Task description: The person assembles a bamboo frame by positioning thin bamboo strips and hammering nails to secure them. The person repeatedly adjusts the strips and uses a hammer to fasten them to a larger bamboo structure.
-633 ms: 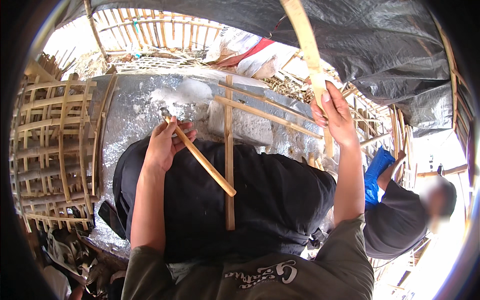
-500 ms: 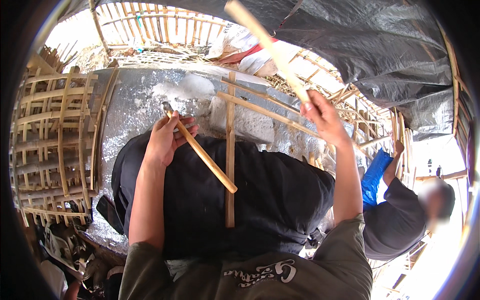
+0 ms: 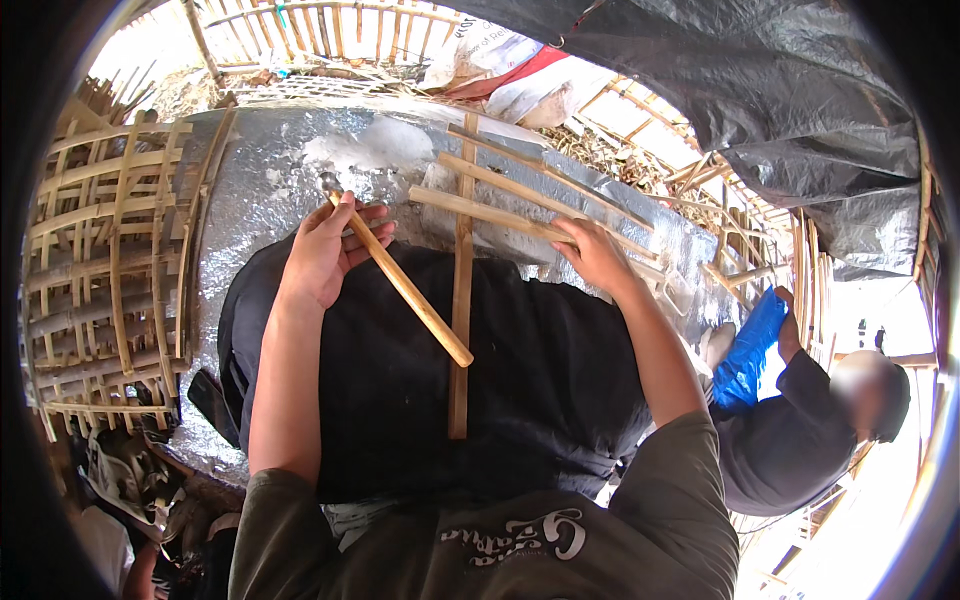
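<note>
My left hand (image 3: 318, 252) grips a hammer (image 3: 418, 303) close to its small dark head, its pale wooden handle slanting down toward my lap. With my right hand (image 3: 598, 256) I pinch the right part of a flat bamboo slat (image 3: 490, 212). The slat's left part lies across an upright bamboo strip (image 3: 461, 310), which runs from the stone block area down over my dark-clothed lap. Beyond it, two more slats (image 3: 540, 185) cross the same strip, roughly parallel. Whether nails fix them cannot be made out.
A pale stone block (image 3: 487, 250) lies partly under the slats on a silvery sheet (image 3: 265, 165). Woven bamboo panels (image 3: 100, 270) stand at the left. At the right sits another person (image 3: 790, 430) beside a blue bag (image 3: 752, 350). Dark plastic sheeting (image 3: 790, 120) hangs above.
My right hand has come down and left from a raised position, bringing its bamboo slat down across the upright strip. My left hand still holds the hammer in nearly the same place.
</note>
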The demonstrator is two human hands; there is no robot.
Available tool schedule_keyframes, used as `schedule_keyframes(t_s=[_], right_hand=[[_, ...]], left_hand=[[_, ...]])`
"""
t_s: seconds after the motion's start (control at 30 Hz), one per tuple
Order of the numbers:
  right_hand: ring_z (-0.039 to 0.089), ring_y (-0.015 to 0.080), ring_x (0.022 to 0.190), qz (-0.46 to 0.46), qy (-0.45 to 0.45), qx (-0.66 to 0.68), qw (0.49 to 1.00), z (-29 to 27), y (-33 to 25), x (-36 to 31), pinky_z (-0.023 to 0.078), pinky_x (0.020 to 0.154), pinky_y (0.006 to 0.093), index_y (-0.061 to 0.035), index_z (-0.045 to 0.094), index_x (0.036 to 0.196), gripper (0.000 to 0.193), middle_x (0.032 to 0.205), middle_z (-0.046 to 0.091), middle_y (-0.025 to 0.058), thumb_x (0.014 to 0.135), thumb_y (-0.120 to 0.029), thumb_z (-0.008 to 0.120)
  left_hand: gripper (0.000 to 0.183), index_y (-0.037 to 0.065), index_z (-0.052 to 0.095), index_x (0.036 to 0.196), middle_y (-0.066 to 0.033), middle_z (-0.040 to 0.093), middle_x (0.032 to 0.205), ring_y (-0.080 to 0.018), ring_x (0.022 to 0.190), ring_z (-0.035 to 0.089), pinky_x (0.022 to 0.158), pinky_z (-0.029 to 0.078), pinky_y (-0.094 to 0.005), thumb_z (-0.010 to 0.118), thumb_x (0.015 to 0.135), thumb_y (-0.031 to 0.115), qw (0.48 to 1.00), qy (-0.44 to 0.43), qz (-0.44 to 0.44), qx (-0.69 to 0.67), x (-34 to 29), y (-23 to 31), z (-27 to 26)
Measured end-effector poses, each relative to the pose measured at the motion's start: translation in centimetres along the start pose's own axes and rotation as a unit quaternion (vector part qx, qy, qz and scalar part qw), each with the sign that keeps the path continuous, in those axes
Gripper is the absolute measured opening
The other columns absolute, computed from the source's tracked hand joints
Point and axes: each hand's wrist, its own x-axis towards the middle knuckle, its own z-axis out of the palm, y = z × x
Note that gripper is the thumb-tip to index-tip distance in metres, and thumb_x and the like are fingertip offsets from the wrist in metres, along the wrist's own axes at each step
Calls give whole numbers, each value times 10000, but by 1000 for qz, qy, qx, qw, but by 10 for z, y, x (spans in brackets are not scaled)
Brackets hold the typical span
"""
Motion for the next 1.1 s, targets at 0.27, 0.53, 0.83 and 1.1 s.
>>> schedule_keyframes(t_s=[0.27, 0.53, 0.83, 1.1], right_hand=[[612, 394, 1101, 10, -10, 14, 1000, 3, 0, 3, 494, 952, 450, -120, 601, 1327, 401, 1217, 653, 197, 944, -233, 638], [610, 402, 1088, -1, 10, 6, 1000, 9, 9, 7, 499, 941, 445, -137, 602, 1336, 405, 1211, 651, 201, 943, -227, 639], [601, 393, 1102, 29, -17, -7, 999, 8, 10, 10, 495, 954, 447, -122, 598, 1333, 404, 1202, 636, 199, 945, -225, 634], [573, 395, 1153, 15, -7, -6, 1000, 16, 14, 9, 474, 991, 470, -123, 613, 1312, 389, 1196, 642, 197, 941, -239, 636]], left_hand=[[261, 22, 511, 1108, -159, 682, 1078, -282, 953, 704, 869, 600, -399, 488, 1050, 276, 1000, 8, 0, 2, -1, 1, 1], [251, 37, 535, 1091, -158, 688, 1071, -280, 962, 706, 866, 599, -402, 503, 1044, 281, 1000, 8, 6, 5, -3, 1, 1], [273, 31, 516, 1158, -176, 671, 1120, -305, 1015, 687, 910, 582, -421, 510, 1040, 277, 1000, 4, 7, 11, -2, 0, -2], [263, 35, 517, 1158, -180, 665, 1132, -310, 1019, 683, 917, 579, -424, 506, 1042, 271, 1000, 8, 6, 12, -3, 0, -1]])
